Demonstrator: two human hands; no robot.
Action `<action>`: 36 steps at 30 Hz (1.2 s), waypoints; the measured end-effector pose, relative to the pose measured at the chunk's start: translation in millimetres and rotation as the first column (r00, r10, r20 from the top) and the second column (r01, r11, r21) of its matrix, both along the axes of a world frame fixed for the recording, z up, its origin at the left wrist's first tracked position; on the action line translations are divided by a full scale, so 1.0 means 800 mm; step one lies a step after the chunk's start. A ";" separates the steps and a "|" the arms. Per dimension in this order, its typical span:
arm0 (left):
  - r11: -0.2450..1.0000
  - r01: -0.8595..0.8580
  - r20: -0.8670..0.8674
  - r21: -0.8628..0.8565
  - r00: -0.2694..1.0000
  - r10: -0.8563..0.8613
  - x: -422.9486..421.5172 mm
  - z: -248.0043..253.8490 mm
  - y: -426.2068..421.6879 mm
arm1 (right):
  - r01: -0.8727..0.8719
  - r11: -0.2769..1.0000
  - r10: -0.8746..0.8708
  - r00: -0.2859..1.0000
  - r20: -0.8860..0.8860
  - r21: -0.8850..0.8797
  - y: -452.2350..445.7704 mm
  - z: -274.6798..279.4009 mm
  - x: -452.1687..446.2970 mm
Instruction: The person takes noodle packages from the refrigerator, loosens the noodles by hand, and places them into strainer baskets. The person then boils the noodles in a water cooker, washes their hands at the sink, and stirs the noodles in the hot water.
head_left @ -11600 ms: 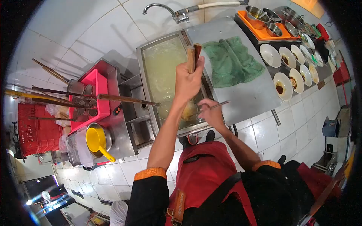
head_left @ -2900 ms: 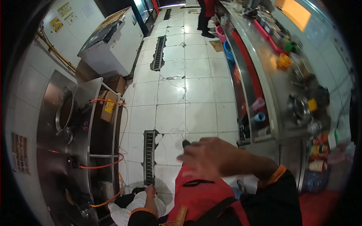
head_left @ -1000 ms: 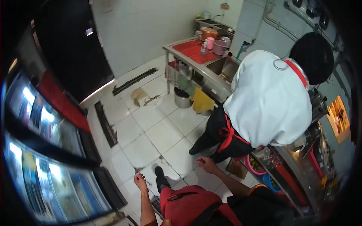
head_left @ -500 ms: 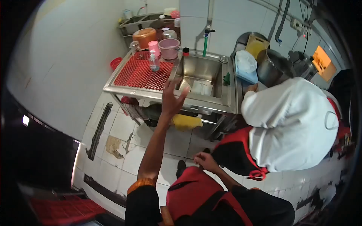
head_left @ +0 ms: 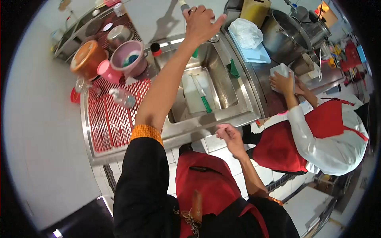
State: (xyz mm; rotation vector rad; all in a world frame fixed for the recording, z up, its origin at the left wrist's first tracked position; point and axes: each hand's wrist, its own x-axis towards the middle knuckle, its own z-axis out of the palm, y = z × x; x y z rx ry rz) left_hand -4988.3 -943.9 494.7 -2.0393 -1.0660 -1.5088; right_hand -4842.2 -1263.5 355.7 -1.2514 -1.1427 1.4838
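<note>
Stainless-steel sink counter (head_left: 248, 97) bears a red perforated mat (head_left: 106, 131) at left. A clear pump bottle (head_left: 125, 98) stands on the mat; behind it are a pink plastic mug (head_left: 109, 72), an orange plastic tub (head_left: 85, 59) and a mauve plastic bucket (head_left: 138, 68). In the rectangular steel basin (head_left: 221, 88), a green-handled knife (head_left: 201, 94) lies on a flat white sheet (head_left: 191, 102).

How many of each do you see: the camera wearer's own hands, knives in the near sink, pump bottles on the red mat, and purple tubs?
Left hand and right hand: 2
Knife in near sink: 1
Pump bottle: 1
Purple tub: 1
Total: 5
</note>
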 end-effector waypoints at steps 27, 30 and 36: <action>0.208 0.957 0.632 0.202 -0.290 0.719 0.018 -0.318 0.030 | -0.179 0.864 -0.223 0.702 0.676 0.471 0.402 -0.169 -0.062; 0.170 0.976 0.630 0.135 -0.217 0.746 0.015 -0.337 0.030 | 0.003 0.961 -0.147 0.851 0.504 0.275 0.347 -0.012 -0.107; 0.006 0.887 0.763 -0.462 0.394 0.513 -0.063 -0.343 -0.022 | 0.375 0.718 -0.567 0.803 0.180 0.587 0.356 0.084 -0.179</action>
